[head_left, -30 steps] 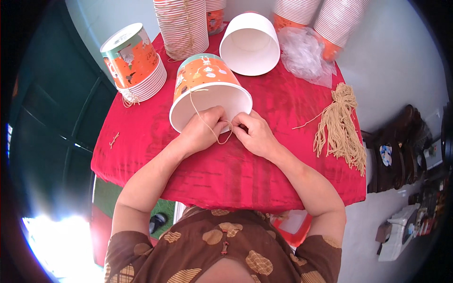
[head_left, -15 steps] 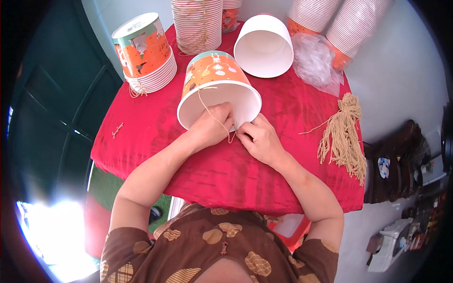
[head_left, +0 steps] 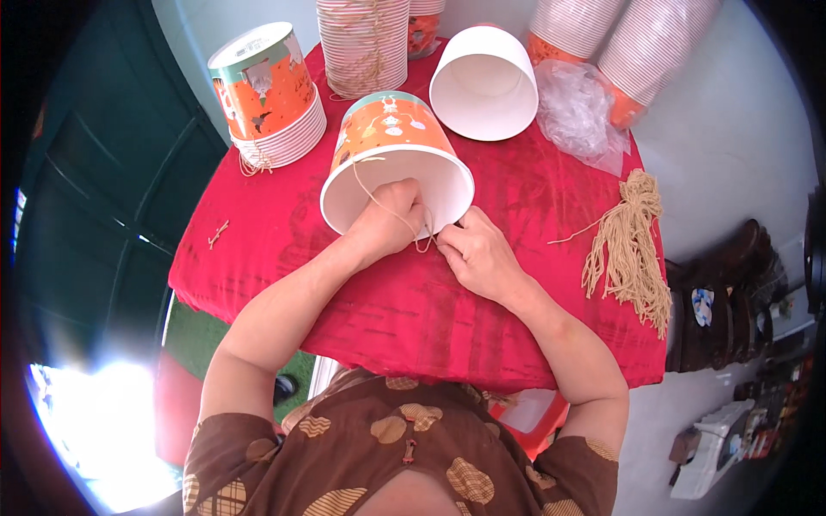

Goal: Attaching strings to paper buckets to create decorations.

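Observation:
A paper bucket (head_left: 391, 120) with an orange printed side and a green base lies tilted, its white mouth facing me. Inside the mouth is my left hand (head_left: 391, 217), its fingers curled and pinched near the lower right wall, partly turned out of sight. A thin beige string (head_left: 424, 248) hangs from the bucket's upper left rim, passes over my left hand and loops between both hands. Just outside the lower right rim, my right hand (head_left: 475, 254) pinches the string; the exact fingertip grip is partly covered.
A bundle of cut beige strings (head_left: 632, 245) lies at the table's right. Behind stand an empty white bucket (head_left: 483, 93) on its side, a tall cup stack (head_left: 366, 43) and a shorter stack (head_left: 268, 95). A crumpled plastic bag (head_left: 581, 112) sits near bagged stacks. Red cloth (head_left: 275, 232) covers the table.
My right hand has shifted very slightly at the rim, and the string loop between the hands has changed shape a little. Otherwise the view has only moved slightly.

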